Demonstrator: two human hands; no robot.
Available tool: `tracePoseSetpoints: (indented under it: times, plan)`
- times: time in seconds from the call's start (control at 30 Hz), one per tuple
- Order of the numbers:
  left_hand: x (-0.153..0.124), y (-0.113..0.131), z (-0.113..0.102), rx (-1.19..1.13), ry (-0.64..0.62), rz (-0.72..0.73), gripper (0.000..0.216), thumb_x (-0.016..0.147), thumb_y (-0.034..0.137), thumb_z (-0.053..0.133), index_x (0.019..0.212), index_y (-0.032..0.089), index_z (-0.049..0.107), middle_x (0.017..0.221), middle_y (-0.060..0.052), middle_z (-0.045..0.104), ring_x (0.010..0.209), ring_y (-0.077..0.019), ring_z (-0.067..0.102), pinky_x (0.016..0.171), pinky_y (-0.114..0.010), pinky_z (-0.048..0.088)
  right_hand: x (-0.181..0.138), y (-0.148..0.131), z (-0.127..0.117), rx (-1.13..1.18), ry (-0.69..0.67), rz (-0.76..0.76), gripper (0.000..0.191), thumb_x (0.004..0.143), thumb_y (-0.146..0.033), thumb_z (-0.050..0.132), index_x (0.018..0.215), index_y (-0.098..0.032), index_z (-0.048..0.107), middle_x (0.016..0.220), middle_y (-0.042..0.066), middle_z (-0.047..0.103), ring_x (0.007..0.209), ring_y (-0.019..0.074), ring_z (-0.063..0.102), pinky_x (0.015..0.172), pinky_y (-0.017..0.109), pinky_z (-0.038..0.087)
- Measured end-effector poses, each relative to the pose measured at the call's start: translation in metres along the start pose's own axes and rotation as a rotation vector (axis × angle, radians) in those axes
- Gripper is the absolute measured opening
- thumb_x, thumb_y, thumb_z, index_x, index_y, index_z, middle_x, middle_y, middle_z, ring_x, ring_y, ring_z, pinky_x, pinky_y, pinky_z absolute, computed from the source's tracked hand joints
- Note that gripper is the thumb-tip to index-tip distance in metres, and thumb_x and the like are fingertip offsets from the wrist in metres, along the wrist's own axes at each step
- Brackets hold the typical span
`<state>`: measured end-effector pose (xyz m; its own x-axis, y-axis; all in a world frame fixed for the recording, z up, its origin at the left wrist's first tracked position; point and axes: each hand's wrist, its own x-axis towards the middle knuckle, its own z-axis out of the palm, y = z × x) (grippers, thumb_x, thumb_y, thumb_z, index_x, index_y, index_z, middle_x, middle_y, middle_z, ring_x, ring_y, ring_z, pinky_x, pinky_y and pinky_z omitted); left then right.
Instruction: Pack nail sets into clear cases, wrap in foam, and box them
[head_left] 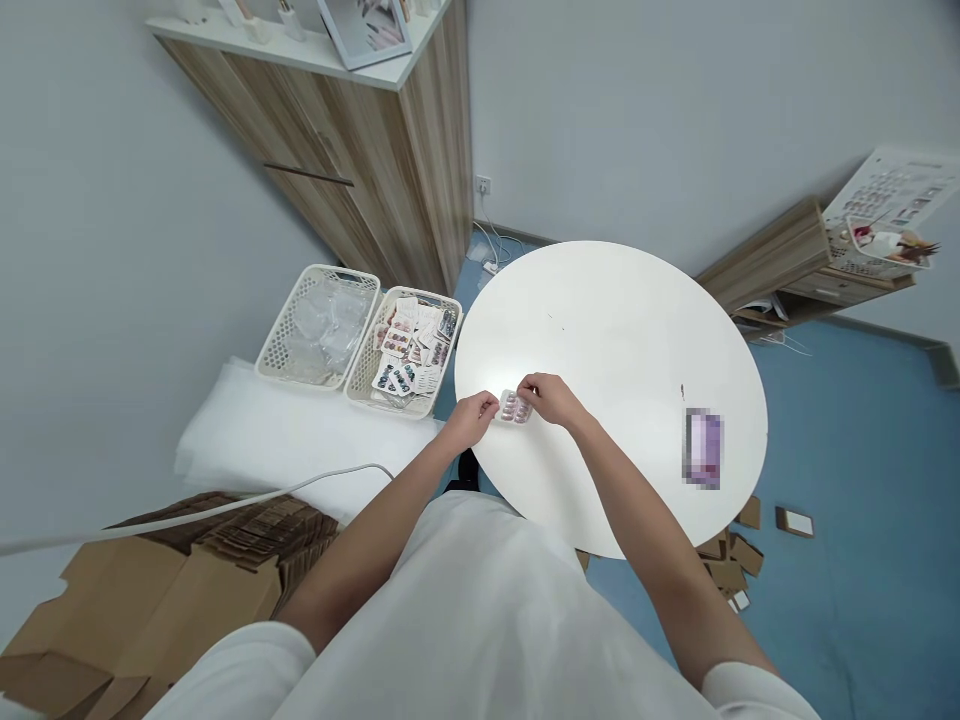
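A small clear packet of coloured press-on nails (514,407) is held just above the near left edge of the round white table (615,330). My left hand (472,417) pinches its left end with closed fingers. My right hand (546,398) grips its right end from above, fingers curled. Both forearms reach forward from my white shirt.
Two white baskets stand left of the table on a white padded surface: one (319,322) holds clear plastic pieces, the other (409,350) holds several nail-set cards. A blurred purple object (703,448) lies on the table's right. Cardboard boxes (172,580) sit bottom left. Wooden cabinets stand behind.
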<state>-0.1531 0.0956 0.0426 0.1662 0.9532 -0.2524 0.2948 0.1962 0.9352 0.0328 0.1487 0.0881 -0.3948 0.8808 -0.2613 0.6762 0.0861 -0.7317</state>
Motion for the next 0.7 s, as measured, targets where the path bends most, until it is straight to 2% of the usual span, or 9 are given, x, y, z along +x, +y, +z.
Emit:
tracePoseSetpoints:
  times: [0.13,0.23,0.47,0.6,0.7]
  plan:
    - [0.000,-0.009,0.009,-0.327,0.069,-0.222,0.031,0.074,0.037,0.055,0.098,0.018,0.055,0.090,-0.006,0.061,0.080,-0.0165,0.062,0.070,-0.029,0.045,0.003,0.012,0.009,0.186,0.104,0.141,0.017,0.077,-0.033,0.044,0.072,-0.021,0.056,0.070,0.000,0.059,0.059,0.0126,0.049,0.054,0.025,0.037]
    - [0.000,-0.014,0.017,-0.423,0.122,-0.267,0.040,0.071,0.034,0.060,0.106,0.017,0.053,0.098,-0.009,0.060,0.085,-0.0172,0.062,0.074,-0.031,0.046,0.004,0.024,0.022,0.265,0.202,0.210,0.019,0.076,-0.036,0.043,0.073,-0.021,0.055,0.073,0.001,0.059,0.062,0.0133,0.049,0.055,0.025,0.038]
    - [0.008,-0.022,0.024,-0.248,0.303,-0.206,0.046,0.071,0.023,0.061,0.116,0.019,0.051,0.126,-0.012,0.046,0.108,-0.0208,0.051,0.083,-0.032,0.045,0.008,0.037,0.048,0.362,0.262,0.271,0.023,0.077,-0.041,0.041,0.075,-0.021,0.053,0.071,0.001,0.057,0.060,0.0138,0.048,0.057,0.027,0.040]
    - [0.018,-0.031,0.023,-0.239,0.219,-0.209,0.048,0.072,0.018,0.058,0.119,0.017,0.048,0.118,-0.011,0.052,0.104,-0.0189,0.053,0.086,-0.033,0.044,0.017,0.043,0.058,0.413,0.270,0.288,0.024,0.077,-0.041,0.042,0.079,-0.020,0.054,0.073,0.002,0.057,0.061,0.0138,0.049,0.058,0.027,0.041]
    - [0.028,-0.040,0.019,-0.226,0.209,-0.210,0.049,0.072,0.016,0.057,0.120,0.016,0.047,0.118,-0.011,0.051,0.101,-0.0176,0.054,0.086,-0.032,0.044,0.025,0.049,0.068,0.419,0.272,0.309,0.026,0.077,-0.037,0.041,0.093,-0.021,0.054,0.074,0.001,0.056,0.060,0.0131,0.050,0.059,0.027,0.043]
